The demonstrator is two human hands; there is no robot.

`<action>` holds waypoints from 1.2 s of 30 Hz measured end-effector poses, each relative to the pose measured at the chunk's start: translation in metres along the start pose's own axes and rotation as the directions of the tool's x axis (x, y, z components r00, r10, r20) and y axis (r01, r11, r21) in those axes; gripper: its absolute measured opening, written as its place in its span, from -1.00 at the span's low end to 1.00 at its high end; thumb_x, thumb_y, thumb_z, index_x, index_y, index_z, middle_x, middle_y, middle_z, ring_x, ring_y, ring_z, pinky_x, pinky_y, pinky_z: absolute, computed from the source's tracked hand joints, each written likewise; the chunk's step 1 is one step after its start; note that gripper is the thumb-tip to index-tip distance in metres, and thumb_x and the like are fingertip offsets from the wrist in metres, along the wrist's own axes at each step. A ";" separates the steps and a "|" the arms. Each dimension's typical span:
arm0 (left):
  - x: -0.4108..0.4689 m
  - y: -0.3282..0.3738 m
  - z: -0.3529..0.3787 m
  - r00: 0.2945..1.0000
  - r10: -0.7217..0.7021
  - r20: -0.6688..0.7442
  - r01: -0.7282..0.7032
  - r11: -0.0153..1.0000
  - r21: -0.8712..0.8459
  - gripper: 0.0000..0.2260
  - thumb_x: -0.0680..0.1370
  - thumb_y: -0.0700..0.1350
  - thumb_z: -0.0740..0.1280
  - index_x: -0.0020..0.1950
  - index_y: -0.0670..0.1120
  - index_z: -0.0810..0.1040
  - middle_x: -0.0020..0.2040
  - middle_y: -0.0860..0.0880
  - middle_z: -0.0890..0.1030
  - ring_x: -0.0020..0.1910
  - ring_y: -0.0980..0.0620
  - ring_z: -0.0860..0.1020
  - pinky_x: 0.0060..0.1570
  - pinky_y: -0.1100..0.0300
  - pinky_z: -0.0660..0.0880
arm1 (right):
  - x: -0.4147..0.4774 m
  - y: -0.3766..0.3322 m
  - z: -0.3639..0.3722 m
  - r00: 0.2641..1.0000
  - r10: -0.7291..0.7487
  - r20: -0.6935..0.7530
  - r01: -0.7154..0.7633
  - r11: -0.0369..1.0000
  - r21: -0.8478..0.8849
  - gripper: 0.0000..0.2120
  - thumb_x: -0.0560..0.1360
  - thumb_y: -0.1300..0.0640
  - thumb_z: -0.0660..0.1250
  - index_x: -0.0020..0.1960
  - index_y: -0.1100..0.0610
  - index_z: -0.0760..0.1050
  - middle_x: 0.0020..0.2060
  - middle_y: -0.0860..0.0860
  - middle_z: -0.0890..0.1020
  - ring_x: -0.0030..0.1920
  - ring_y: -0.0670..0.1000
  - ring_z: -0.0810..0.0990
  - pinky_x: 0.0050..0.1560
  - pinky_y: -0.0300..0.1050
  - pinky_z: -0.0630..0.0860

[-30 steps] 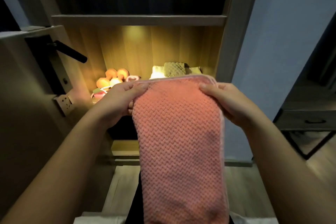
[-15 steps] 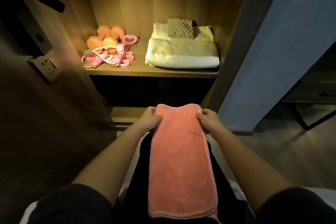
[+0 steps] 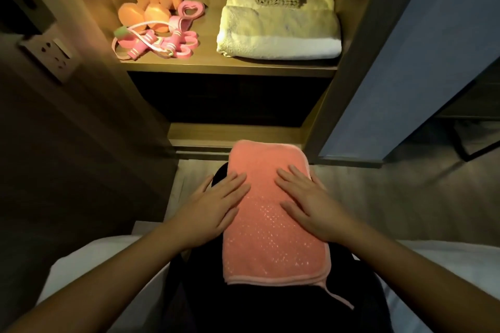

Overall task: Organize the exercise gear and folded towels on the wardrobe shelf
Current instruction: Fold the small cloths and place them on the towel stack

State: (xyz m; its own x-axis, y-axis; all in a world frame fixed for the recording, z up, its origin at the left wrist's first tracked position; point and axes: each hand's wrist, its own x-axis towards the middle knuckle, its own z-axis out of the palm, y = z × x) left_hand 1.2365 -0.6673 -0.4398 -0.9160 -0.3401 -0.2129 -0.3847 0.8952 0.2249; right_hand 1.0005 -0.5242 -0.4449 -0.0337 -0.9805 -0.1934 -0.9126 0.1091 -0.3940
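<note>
On shelf (image 3: 230, 69): two dumbbells (image 3: 155, 17), maybe three towels (image 3: 278, 35); two hands (image 3: 216, 208) (image 3: 311, 205) press pink towel (image 3: 270, 246).

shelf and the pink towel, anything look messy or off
The pink bands lie in a loose tangle at the front left of the shelf, against the orange dumbbells. On the lap, the pink towel has an under layer poking out at its near right corner. The stacked towels look tidy.

A single wide-angle camera, worn on the person's head, gave the only view. It faced forward and steeply down, close above the left hand (image 3: 213, 208) and right hand (image 3: 311, 205) at mid-frame, with the lit wardrobe shelf (image 3: 230, 66) farther off, seen from above across the top.
</note>
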 end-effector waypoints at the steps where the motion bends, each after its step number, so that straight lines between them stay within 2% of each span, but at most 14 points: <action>1: -0.008 -0.001 0.002 0.999 0.050 0.009 -0.050 0.998 0.030 -0.49 0.68 0.05 0.01 0.59 0.13 -0.12 0.58 0.13 -0.18 0.54 0.18 -0.22 0.53 -0.02 -0.26 | -0.008 0.003 0.000 1.000 -0.027 -0.011 0.027 1.000 0.004 -0.48 0.66 -0.13 0.02 0.59 -0.08 0.05 0.55 -0.21 -0.03 0.55 -0.18 -0.22 0.56 0.09 -0.17; 4: -0.031 -0.006 0.009 0.979 0.201 0.025 -0.203 0.976 0.075 -0.38 0.63 0.02 0.17 0.60 0.10 -0.09 0.60 0.07 -0.13 0.57 0.10 -0.15 0.49 -0.09 -0.23 | -0.033 0.017 -0.002 0.989 -0.146 0.006 0.146 0.989 0.002 -0.52 0.66 -0.04 0.01 0.57 -0.08 0.11 0.56 -0.18 0.07 0.56 -0.16 -0.15 0.56 0.04 -0.18; 7: -0.041 -0.007 0.010 0.955 0.288 -0.070 -0.276 0.950 0.145 -0.33 0.54 0.00 0.34 0.59 0.01 0.14 0.59 -0.01 0.12 0.56 0.01 0.11 0.46 -0.19 0.05 | -0.048 0.027 -0.005 0.970 -0.238 0.056 0.240 0.970 -0.027 -0.47 0.62 0.08 0.10 0.56 -0.07 0.08 0.56 -0.13 0.10 0.57 -0.11 -0.10 0.56 0.07 -0.11; 9: -0.039 -0.004 0.008 0.943 0.308 -0.126 -0.288 0.945 0.156 -0.36 0.50 -0.01 0.41 0.55 -0.03 0.27 0.55 -0.04 0.25 0.52 -0.02 0.23 0.43 -0.22 0.18 | -0.052 0.029 -0.010 0.959 -0.261 0.109 0.266 0.964 -0.030 -0.43 0.59 0.06 0.08 0.57 -0.09 0.01 0.57 -0.14 0.05 0.57 -0.13 -0.13 0.57 0.10 -0.07; 13: -0.036 0.001 0.007 0.950 0.287 -0.119 -0.270 0.952 0.145 -0.39 0.52 0.10 0.35 0.53 -0.04 0.31 0.53 -0.07 0.28 0.50 -0.02 0.26 0.42 -0.23 0.20 | -0.056 0.032 -0.017 0.950 -0.270 0.159 0.282 0.958 -0.060 -0.36 0.58 -0.13 0.06 0.59 -0.15 -0.10 0.58 -0.20 -0.06 0.57 -0.14 -0.18 0.56 0.19 -0.05; 17: -0.035 0.004 0.011 0.977 0.209 -0.035 -0.207 0.976 0.072 -0.28 0.49 0.33 0.17 0.58 0.03 0.18 0.58 0.00 0.09 0.55 0.04 0.05 0.50 -0.12 -0.06 | -0.062 0.033 -0.014 0.947 -0.301 0.111 0.312 0.946 -0.090 -0.26 0.54 -0.29 0.20 0.60 -0.15 -0.06 0.59 -0.17 -0.06 0.58 -0.10 -0.16 0.54 0.20 -0.08; 19: -0.034 0.012 0.015 0.977 0.177 -0.115 -0.178 0.984 -0.001 -0.33 0.49 0.26 0.27 0.54 0.03 0.28 0.57 -0.02 0.16 0.54 0.01 0.10 0.49 -0.13 0.00 | -0.065 0.032 -0.009 0.951 -0.302 0.062 0.306 0.950 -0.070 -0.21 0.51 -0.36 0.23 0.59 -0.13 -0.02 0.59 -0.15 -0.02 0.58 -0.09 -0.12 0.54 0.16 -0.08; 22: -0.032 0.024 0.023 0.955 0.067 -0.288 -0.110 0.985 -0.136 -0.48 0.43 -0.04 0.52 0.37 -0.01 0.52 0.45 -0.05 0.41 0.44 -0.02 0.31 0.40 -0.16 0.25 | -0.065 0.026 -0.003 0.962 -0.274 -0.014 0.274 0.962 -0.017 -0.20 0.47 -0.37 0.27 0.57 -0.09 0.08 0.58 -0.12 0.07 0.58 -0.11 -0.06 0.53 0.10 -0.06; 24: -0.030 0.029 0.025 0.931 -0.022 -0.363 -0.071 0.968 -0.242 -0.56 0.41 -0.12 0.54 0.28 -0.01 0.59 0.38 0.01 0.48 0.40 0.04 0.36 0.35 -0.09 0.31 | -0.064 0.021 0.002 0.969 -0.239 -0.058 0.241 0.970 0.032 -0.23 0.47 -0.34 0.29 0.55 -0.05 0.14 0.56 -0.12 0.13 0.57 -0.14 -0.04 0.53 0.07 -0.04; 27: -0.028 0.031 0.019 0.913 -0.177 -0.368 -0.012 0.890 -0.457 -0.64 0.48 0.06 0.41 0.26 0.02 0.60 0.32 0.18 0.48 0.37 0.10 0.42 0.30 0.04 0.28 | -0.059 0.015 0.009 0.974 -0.181 -0.138 0.192 0.979 0.069 -0.31 0.50 -0.22 0.33 0.53 -0.02 0.22 0.52 -0.15 0.18 0.56 -0.19 -0.01 0.55 0.06 -0.01; 30: -0.026 0.029 0.010 0.908 -0.306 -0.286 0.053 0.762 -0.646 -0.65 0.52 0.08 0.37 0.29 0.02 0.57 0.29 0.14 0.53 0.33 0.06 0.45 0.36 -0.11 0.31 | -0.052 0.010 0.009 0.966 -0.130 -0.222 0.165 0.975 0.146 -0.42 0.48 -0.05 0.45 0.44 0.04 0.38 0.47 -0.11 0.31 0.53 -0.10 0.17 0.53 0.17 0.07; 33: -0.026 0.029 -0.001 0.919 -0.249 -0.305 -0.021 0.743 -0.669 -0.64 0.47 0.12 0.34 0.24 0.08 0.59 0.26 0.19 0.53 0.31 0.25 0.42 0.35 0.03 0.31 | -0.051 0.007 0.004 0.940 -0.091 -0.328 0.195 0.934 0.300 -0.61 0.41 0.13 0.54 0.21 0.09 0.58 0.29 -0.10 0.55 0.42 0.04 0.41 0.44 0.22 0.28; 35: -0.029 0.030 -0.008 0.931 -0.176 -0.319 -0.109 0.701 -0.704 -0.69 0.47 0.09 0.28 0.16 0.12 0.64 0.13 0.25 0.62 0.19 0.34 0.50 0.24 0.20 0.43 | -0.053 0.003 -0.002 0.929 -0.032 -0.370 0.223 0.844 0.488 -0.77 0.43 0.05 0.51 0.07 -0.07 0.63 0.08 -0.27 0.63 0.24 -0.08 0.57 0.22 0.00 0.52; 36: -0.030 0.031 -0.011 0.934 -0.157 -0.321 -0.140 0.667 -0.732 -0.73 0.48 0.05 0.25 0.11 0.13 0.65 0.03 0.26 0.66 0.10 0.31 0.56 0.14 0.26 0.50 | -0.054 -0.001 -0.007 0.931 0.008 -0.366 0.218 0.791 0.572 -0.85 0.43 -0.07 0.47 0.00 -0.16 0.63 -0.06 -0.30 0.65 0.08 -0.17 0.63 0.06 -0.13 0.56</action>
State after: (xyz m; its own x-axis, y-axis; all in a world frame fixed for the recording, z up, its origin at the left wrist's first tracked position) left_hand 1.2510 -0.6322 -0.4160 -0.8319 -0.5504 0.0715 -0.2121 0.4343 0.8754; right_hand 1.0008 -0.4720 -0.4280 -0.1880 -0.9713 0.1457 -0.4959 -0.0342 -0.8677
